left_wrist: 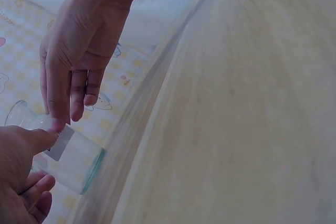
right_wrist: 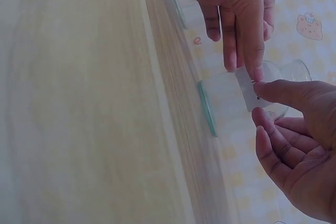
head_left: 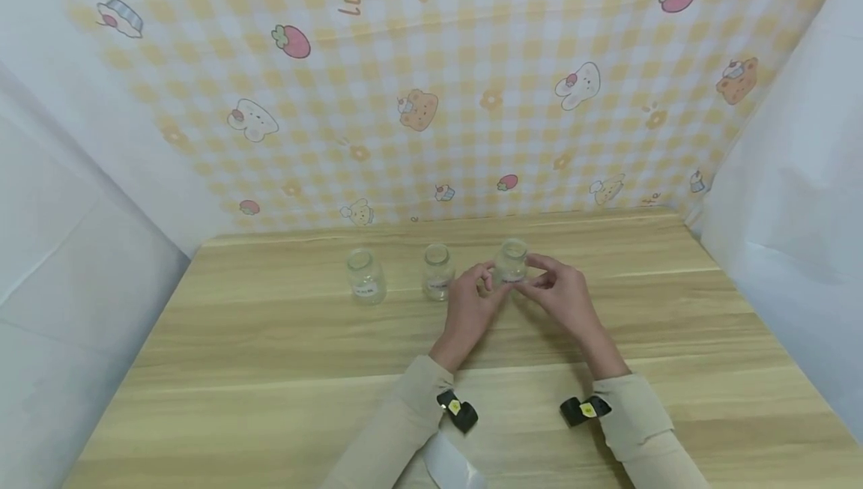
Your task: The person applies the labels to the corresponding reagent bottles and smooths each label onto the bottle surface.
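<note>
Both hands hold a small clear glass jar, the rightmost of three. It is upright, its open mouth uncovered. My left hand grips it from the left and my right hand from the right. On the jar's front is a white label with dark print, partly hidden by the thumbs. The two thumb tips meet over this label, as the left wrist view also shows, with the jar's greenish base just at the table. Fingers of both hands curve around the jar's sides.
Two similar open jars stand to the left, a middle jar close to my left hand and a far-left jar, both with white labels on their fronts. A pale sheet lies by my left forearm. Behind the wooden table hangs a checked cloth.
</note>
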Tool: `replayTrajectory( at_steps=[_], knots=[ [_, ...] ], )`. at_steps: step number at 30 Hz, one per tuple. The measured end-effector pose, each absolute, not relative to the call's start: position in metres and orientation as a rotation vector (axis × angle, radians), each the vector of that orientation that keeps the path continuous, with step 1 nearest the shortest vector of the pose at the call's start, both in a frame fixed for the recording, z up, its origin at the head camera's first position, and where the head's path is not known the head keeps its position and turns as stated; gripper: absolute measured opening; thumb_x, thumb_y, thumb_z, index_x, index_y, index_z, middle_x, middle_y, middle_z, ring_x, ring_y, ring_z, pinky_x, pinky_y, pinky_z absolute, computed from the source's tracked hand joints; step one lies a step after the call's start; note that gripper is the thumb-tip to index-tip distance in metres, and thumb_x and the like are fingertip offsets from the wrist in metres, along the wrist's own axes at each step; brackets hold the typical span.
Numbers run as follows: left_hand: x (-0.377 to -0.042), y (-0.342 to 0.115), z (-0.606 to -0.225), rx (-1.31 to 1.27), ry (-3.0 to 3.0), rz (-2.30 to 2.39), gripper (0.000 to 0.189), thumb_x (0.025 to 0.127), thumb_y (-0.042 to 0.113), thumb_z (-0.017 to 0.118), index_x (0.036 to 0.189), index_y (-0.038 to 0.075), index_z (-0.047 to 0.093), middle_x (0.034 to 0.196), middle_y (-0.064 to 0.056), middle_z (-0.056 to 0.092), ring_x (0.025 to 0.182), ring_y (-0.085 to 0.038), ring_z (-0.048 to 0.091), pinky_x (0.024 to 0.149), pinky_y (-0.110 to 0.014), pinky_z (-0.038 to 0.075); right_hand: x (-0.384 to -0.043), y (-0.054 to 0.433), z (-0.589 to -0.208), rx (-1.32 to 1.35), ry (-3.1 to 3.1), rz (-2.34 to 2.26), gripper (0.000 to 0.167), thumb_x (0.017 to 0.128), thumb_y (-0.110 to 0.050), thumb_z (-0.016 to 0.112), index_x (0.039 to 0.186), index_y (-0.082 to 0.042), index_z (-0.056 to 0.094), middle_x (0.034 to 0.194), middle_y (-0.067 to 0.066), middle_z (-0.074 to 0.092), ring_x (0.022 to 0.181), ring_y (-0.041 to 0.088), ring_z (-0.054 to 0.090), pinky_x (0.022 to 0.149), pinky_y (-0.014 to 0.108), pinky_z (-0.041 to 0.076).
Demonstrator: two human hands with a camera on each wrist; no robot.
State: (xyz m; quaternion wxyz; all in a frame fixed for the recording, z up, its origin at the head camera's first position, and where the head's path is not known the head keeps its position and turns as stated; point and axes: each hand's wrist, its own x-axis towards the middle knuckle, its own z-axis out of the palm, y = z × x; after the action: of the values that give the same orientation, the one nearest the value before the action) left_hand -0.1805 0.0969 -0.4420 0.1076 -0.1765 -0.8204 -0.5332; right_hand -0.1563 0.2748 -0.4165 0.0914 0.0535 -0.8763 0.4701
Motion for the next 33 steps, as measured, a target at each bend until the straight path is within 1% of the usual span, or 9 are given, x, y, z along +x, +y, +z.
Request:
replayTrajectory(
  at_steps=[6,11,12,16,18,19,23,27,33],
  knots=[
    [-0.1809,0.0965,-0.442,-0.505,-2.429,-1.583,0.039,0.089,0.019,0.083,0.074,0.01,0.048,0.124,-0.016,0.073,0.067,-0.006,0.044,0.064,-0.022,0.041,-0.1574,0.2765,-0.4178,0.167,-2.605,1.394,0.052,0.088,-0.008,0.083,0.133,0.008,0.062,0.122,0.025,0.071,0.078,0.025,0.074,0.065,0.023,0.057],
    [-0.1812,0.0966,-0.4414,-0.503,-2.422,-1.596,0.04,0.089,0.019,0.083,0.073,0.01,0.047,0.124,-0.017,0.073,0.065,-0.008,0.045,0.063,-0.023,0.04,-0.1584,0.2771,-0.4177,0.178,-2.597,1.386,0.051,0.088,-0.008,0.083,0.132,0.008,0.063,0.122,0.024,0.071,0.078,0.025,0.074,0.065,0.022,0.057],
    [-0.1812,0.0967,-0.4414,-0.503,-2.419,-1.597,0.041,0.089,0.019,0.083,0.073,0.011,0.047,0.124,-0.017,0.073,0.066,-0.01,0.049,0.063,-0.023,0.04,-0.1586,0.277,-0.4176,0.179,-2.597,1.383,0.05,0.088,-0.008,0.083,0.132,0.008,0.063,0.122,0.024,0.071,0.078,0.025,0.074,0.065,0.022,0.057],
    [-0.1809,0.097,-0.4417,-0.496,-2.42,-1.596,0.042,0.089,0.019,0.083,0.072,0.011,0.045,0.124,-0.017,0.073,0.083,-0.02,0.066,0.064,-0.023,0.041,-0.1586,0.277,-0.4177,0.177,-2.599,1.375,0.05,0.088,-0.008,0.083,0.132,0.008,0.063,0.122,0.024,0.071,0.078,0.025,0.074,0.064,0.022,0.056],
    [-0.1811,0.0972,-0.4427,-0.494,-2.42,-1.589,0.043,0.089,0.02,0.083,0.072,0.012,0.044,0.124,-0.017,0.073,0.1,-0.026,0.071,0.068,-0.024,0.044,-0.1584,0.2772,-0.4182,0.179,-2.598,1.369,0.05,0.088,-0.008,0.083,0.131,0.009,0.063,0.12,0.024,0.072,0.077,0.025,0.074,0.063,0.021,0.056],
    [-0.1811,0.0973,-0.4428,-0.493,-2.421,-1.587,0.044,0.089,0.02,0.083,0.071,0.012,0.044,0.124,-0.017,0.073,0.107,-0.028,0.071,0.071,-0.025,0.045,-0.1583,0.2772,-0.4183,0.181,-2.597,1.369,0.05,0.088,-0.008,0.083,0.131,0.009,0.063,0.119,0.025,0.072,0.076,0.024,0.074,0.063,0.021,0.056],
    [-0.1815,0.0975,-0.4434,-0.492,-2.418,-1.597,0.046,0.089,0.019,0.083,0.071,0.012,0.042,0.123,-0.017,0.073,0.117,-0.032,0.068,0.076,-0.027,0.048,-0.1581,0.2775,-0.4188,0.191,-2.589,1.362,0.05,0.088,-0.007,0.083,0.131,0.01,0.063,0.119,0.026,0.072,0.076,0.024,0.074,0.062,0.021,0.056],
    [-0.1819,0.0976,-0.4435,-0.491,-2.418,-1.614,0.047,0.089,0.019,0.083,0.071,0.012,0.041,0.124,-0.016,0.073,0.118,-0.031,0.068,0.078,-0.028,0.048,-0.1584,0.2774,-0.4184,0.189,-2.592,1.362,0.05,0.088,-0.008,0.083,0.131,0.01,0.063,0.122,0.025,0.071,0.077,0.025,0.074,0.063,0.021,0.056],
    [-0.1831,0.0972,-0.443,-0.488,-2.426,-1.63,0.046,0.089,0.018,0.083,0.071,0.01,0.041,0.125,-0.016,0.072,0.12,-0.031,0.067,0.08,-0.03,0.048,-0.1593,0.2768,-0.418,0.169,-2.606,1.352,0.05,0.089,-0.008,0.082,0.132,0.009,0.063,0.12,0.024,0.072,0.078,0.026,0.075,0.063,0.021,0.055]
  ],
)
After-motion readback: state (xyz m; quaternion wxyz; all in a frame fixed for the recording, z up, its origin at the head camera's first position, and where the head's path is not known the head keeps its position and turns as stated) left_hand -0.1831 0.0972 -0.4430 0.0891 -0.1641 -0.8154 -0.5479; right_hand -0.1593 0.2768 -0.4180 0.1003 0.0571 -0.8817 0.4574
